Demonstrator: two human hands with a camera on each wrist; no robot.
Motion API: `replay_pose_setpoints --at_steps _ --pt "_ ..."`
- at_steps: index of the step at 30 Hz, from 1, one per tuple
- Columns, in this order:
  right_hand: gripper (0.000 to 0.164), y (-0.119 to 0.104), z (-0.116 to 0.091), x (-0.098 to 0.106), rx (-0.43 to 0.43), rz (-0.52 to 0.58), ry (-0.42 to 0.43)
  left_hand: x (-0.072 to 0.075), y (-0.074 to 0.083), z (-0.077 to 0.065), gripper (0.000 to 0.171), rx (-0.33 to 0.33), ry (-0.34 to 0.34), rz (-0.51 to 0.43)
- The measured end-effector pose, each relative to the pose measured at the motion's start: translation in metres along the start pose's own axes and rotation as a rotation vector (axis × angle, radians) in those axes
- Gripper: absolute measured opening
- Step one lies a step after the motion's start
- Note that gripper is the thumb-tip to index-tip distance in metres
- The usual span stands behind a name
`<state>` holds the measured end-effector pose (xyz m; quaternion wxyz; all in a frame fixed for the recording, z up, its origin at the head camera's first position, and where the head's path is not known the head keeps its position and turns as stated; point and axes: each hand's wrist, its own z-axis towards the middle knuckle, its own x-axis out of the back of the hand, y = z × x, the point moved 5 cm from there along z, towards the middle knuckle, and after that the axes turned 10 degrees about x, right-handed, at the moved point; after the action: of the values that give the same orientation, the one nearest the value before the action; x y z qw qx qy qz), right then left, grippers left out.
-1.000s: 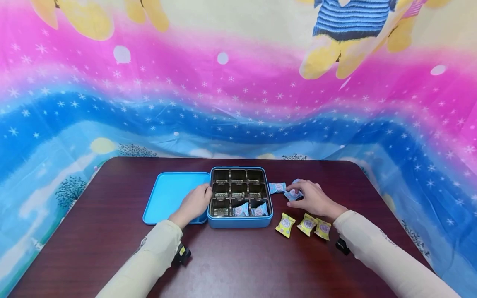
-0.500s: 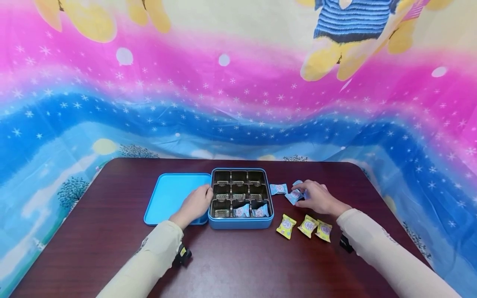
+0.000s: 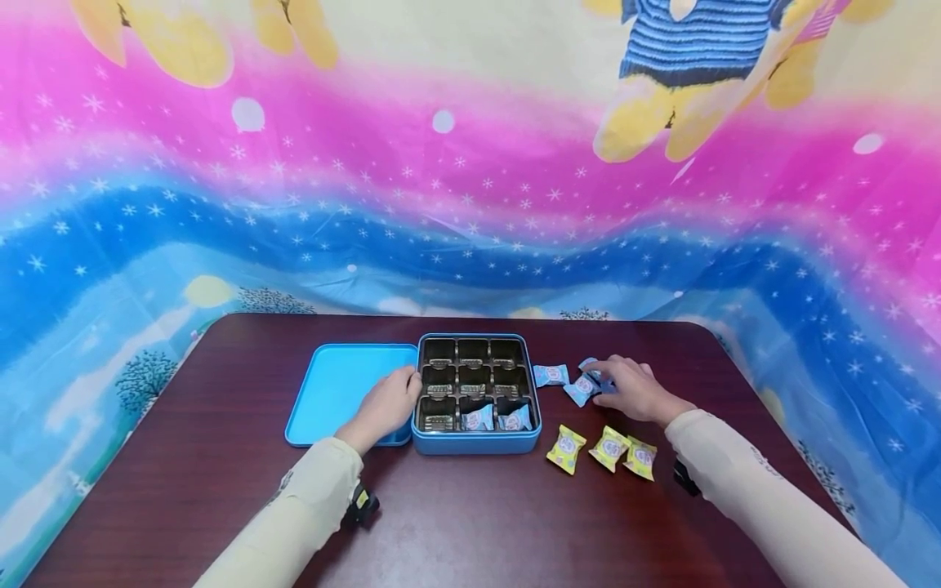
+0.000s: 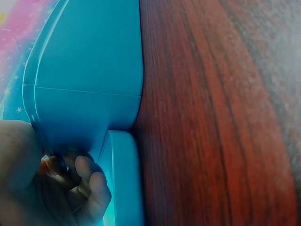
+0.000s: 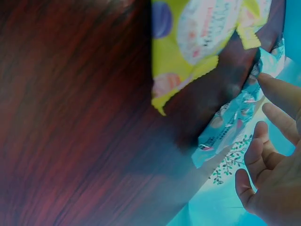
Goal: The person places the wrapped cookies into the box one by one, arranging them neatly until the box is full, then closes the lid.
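Observation:
My left hand (image 3: pixel 384 406) grips the left side of a blue box (image 3: pixel 478 443), its fingers curled against the wall in the left wrist view. A dark tray with compartments fills the box. Two blue-wrapped candies (image 3: pixel 478 418) lie in its front row, middle and right. Right of the box, my right hand (image 3: pixel 634 390) hovers low with loosely bent fingers at a blue candy (image 3: pixel 581 390); more blue wrapper shows partly hidden behind the fingers. In the right wrist view, the index fingertip (image 5: pixel 266 80) is right at a blue wrapper (image 5: pixel 228 120).
Another blue candy (image 3: pixel 551 376) lies beside the box's right wall. Three yellow candies, one nearest the box (image 3: pixel 566 449), lie in front of the right hand. The blue lid (image 3: pixel 334 388) rests left of the box. A patterned cloth (image 3: pixel 470 204) hangs behind the table (image 3: pixel 456 523).
My right hand has drawn slightly to the right, so more of the blue candy by its fingertips shows. The left hand stays on the box.

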<state>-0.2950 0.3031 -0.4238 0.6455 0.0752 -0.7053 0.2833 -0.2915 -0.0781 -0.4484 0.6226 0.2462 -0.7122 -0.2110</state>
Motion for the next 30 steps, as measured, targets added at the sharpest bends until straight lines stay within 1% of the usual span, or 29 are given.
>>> replay_pose_setpoints --at_steps 12,15,21,23,25,30 --pt "0.055 0.007 0.000 -0.008 -0.006 -0.015 -0.034 -0.003 -0.002 0.001 0.028 0.002 0.001 0.003" --pt "0.051 0.006 0.001 -0.009 -0.004 -0.014 -0.037 -0.003 -0.002 0.001 0.027 0.001 0.003 0.006" --pt "0.039 0.009 0.001 -0.011 -0.029 -0.003 -0.030 -0.002 -0.003 0.001 0.027 0.000 0.005 0.007" --pt "0.040 0.010 0.001 -0.012 -0.034 0.006 -0.023 -0.002 -0.002 0.001 0.027 0.001 0.005 0.007" --pt "0.045 0.011 0.001 -0.012 -0.029 0.022 -0.019 -0.002 -0.002 0.001 0.027 0.000 0.008 0.008" --pt "0.052 0.014 0.002 -0.014 -0.026 0.086 -0.024 -0.001 -0.002 0.001 0.028 -0.002 0.009 0.002"
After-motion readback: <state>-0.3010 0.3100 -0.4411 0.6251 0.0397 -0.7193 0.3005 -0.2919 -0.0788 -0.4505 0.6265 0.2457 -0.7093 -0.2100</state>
